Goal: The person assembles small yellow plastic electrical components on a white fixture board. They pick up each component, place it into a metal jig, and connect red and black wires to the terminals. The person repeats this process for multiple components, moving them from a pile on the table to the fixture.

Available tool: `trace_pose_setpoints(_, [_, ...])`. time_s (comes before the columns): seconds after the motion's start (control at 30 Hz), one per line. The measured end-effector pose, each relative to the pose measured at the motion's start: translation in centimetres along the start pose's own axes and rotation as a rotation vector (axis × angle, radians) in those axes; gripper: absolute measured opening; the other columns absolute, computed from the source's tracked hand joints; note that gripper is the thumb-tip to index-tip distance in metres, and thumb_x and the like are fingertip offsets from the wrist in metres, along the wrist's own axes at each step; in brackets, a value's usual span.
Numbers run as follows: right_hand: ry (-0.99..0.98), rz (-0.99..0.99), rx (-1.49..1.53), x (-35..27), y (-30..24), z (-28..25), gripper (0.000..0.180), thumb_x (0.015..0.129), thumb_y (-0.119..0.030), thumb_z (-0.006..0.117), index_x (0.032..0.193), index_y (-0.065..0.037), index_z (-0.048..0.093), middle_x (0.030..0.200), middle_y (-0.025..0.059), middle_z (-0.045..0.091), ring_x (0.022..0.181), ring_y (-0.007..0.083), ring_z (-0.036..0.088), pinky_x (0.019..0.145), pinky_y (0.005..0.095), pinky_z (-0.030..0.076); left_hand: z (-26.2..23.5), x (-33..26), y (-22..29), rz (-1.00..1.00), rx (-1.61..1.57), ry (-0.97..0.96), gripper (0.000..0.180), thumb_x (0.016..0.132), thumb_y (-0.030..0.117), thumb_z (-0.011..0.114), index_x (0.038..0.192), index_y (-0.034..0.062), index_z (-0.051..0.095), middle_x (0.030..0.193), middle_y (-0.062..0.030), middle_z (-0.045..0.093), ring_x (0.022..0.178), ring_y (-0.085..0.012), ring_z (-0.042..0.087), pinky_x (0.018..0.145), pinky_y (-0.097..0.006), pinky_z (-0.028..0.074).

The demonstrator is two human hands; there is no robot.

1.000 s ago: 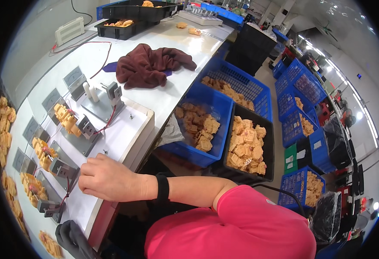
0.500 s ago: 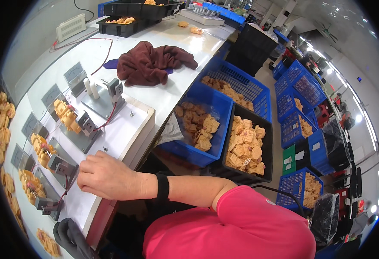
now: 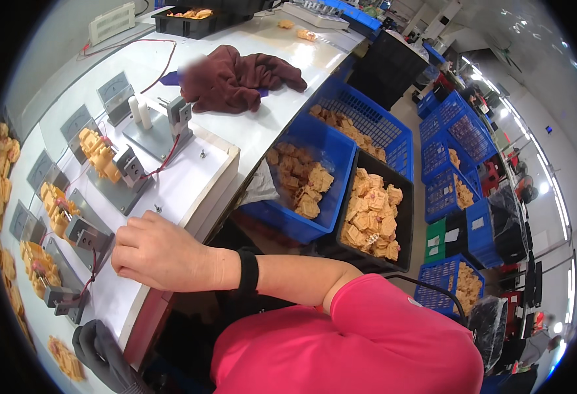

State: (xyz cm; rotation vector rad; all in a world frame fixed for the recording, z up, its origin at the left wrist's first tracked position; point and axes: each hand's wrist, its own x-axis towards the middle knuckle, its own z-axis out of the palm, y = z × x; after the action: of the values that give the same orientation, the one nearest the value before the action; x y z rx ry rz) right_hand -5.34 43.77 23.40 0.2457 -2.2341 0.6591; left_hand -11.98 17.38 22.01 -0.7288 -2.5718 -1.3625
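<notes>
My right hand (image 3: 160, 255), with a black band on the wrist, rests curled on the white board (image 3: 193, 180). Its fingertips are hidden beneath, beside a clamp block (image 3: 83, 231). Several grey metal fixtures with dial meters (image 3: 78, 125) stand in a row to its left. Three of them carry yellow plastic parts (image 3: 100, 154). The far one has two white posts (image 3: 140, 111) and no part on it. At the lower left lies a dark grey glove-like shape (image 3: 101, 354); whether it is my gloved left hand is unclear.
A maroon cloth (image 3: 229, 79) lies crumpled farther back on the bench. Below its right edge stand a blue bin (image 3: 324, 233) and a black bin (image 3: 403, 243) of yellow parts. Blue crates (image 3: 403, 138) extend beyond. More yellow parts lie along the left edge.
The view has tilted a little, so the bench and fixtures sit slightly higher. My right hand stays curled at about the same spot on the board.
</notes>
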Motion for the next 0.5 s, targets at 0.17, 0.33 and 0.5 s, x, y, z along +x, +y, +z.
trace_pose_setpoints(0.17, [0.003,0.000,0.018,0.00,-0.06,0.10,0.013,0.086,-0.019,0.072,0.085,-0.013,0.061,0.087,0.0024,0.055,0.085,0.0231,0.055,0.076,0.0369,0.042,-0.21,-0.06,-0.46,0.030,0.036,-0.010,0.025,0.101,0.017,0.057,0.113,-0.0052,0.061,0.116,-0.0133,0.057,0.113,-0.0262,0.053,0.100,-0.037,0.041])
trace_pose_setpoints(0.33, [0.007,-0.001,0.023,-0.05,-0.19,0.26,0.013,0.085,-0.018,0.073,0.084,-0.013,0.061,0.087,0.0027,0.055,0.085,0.0234,0.055,0.077,0.0371,0.042,-0.17,-0.14,0.12,-0.010,0.009,0.006,0.026,0.101,0.017,0.057,0.112,-0.0059,0.061,0.114,-0.0140,0.057,0.112,-0.0272,0.053,0.100,-0.038,0.041])
trace_pose_setpoints(0.5, [-0.007,0.011,0.035,-0.07,-0.14,-0.08,0.013,0.085,-0.018,0.073,0.083,-0.014,0.061,0.087,0.0028,0.055,0.086,0.0234,0.055,0.077,0.0374,0.042,-0.18,0.18,-0.47,0.025,0.050,-0.024,0.026,0.101,0.018,0.056,0.112,-0.0060,0.060,0.115,-0.0142,0.056,0.111,-0.0275,0.053,0.099,-0.038,0.041])
